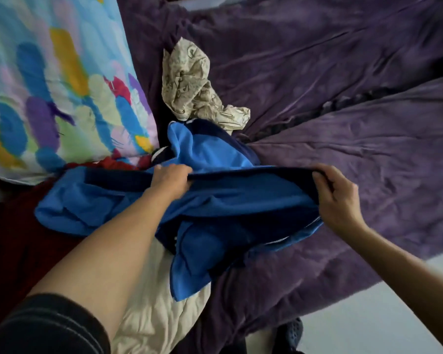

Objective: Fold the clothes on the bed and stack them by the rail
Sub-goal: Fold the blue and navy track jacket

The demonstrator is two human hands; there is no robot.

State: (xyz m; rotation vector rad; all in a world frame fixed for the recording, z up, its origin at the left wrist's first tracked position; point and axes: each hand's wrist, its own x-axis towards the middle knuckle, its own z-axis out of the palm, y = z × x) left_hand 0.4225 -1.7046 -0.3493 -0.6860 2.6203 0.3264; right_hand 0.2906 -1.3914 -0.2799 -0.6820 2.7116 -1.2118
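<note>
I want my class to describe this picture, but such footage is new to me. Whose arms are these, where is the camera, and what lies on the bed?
No machine here: a person wears one camera on the head, looking down at their own arms. The left hand and the right hand each grip the dark edge of a blue garment, held stretched between them over a purple blanket. Beyond it lies a crumpled beige patterned cloth; a colourful quilt is at the left. No rail is in view.

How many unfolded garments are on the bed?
3: blue garment in the left hand and right hand; beige patterned garment beyond it; dark red garment under its left end. Others may be hidden.
</note>
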